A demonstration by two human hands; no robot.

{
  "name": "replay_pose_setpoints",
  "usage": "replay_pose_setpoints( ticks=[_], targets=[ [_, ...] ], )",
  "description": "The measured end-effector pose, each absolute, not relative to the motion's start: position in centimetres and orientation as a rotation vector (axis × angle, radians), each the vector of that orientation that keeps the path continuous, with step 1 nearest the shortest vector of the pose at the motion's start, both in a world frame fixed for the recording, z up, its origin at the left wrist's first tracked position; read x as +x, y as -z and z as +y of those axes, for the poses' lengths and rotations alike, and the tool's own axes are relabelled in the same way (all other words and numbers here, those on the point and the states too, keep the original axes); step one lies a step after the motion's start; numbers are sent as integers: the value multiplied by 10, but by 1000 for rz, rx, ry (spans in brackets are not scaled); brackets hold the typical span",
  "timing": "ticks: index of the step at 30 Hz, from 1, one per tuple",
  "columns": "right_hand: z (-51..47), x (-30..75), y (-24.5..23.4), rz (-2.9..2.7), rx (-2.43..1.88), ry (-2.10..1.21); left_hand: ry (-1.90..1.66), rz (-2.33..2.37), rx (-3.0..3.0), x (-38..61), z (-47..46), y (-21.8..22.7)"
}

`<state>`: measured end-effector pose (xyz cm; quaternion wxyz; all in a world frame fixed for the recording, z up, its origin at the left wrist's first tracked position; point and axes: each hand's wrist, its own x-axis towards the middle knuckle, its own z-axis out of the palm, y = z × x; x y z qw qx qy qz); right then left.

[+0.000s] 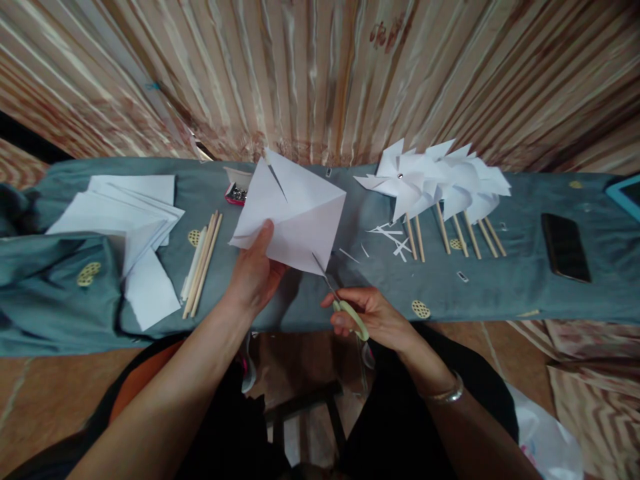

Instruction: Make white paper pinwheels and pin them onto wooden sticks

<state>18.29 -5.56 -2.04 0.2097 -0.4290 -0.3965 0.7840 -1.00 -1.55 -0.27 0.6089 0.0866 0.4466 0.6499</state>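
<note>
A square sheet of white paper (300, 207), creased across its middle and slit at its upper left, is held up over the cloth. My left hand (257, 270) is closed on its lower left edge, thumb on top and fingers underneath. In my right hand (370, 313) is a pair of scissors (351, 319) with pale green handles, its fingers wrapped round the loops. The scissor blades meet the sheet at its lower right corner. To the right, several white paper pinwheels (430, 177) on wooden sticks lie overlapping, with thin paper strips (395, 240) beside them.
Left lie white paper sheets (150, 287) and several wooden sticks (205, 267). A small red box (236, 193) of metal bits sits behind my held sheet. A black phone (565, 247) and a blue-edged device (625, 197) lie right on the grey-green cloth (505, 293). A curtain (310, 80) hangs behind.
</note>
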Motion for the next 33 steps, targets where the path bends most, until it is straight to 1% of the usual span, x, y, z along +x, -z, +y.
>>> replay_pose_setpoints(
  ticks=[25, 33],
  targets=[
    [-57, 184, 30, -1105, -1163, -2174, -1495, 1045, 209, -9, -16, -1],
    [-56, 182, 25, -1093, -1207, -2167, -1501, 1009, 204, -9, -16, -2]
  ],
)
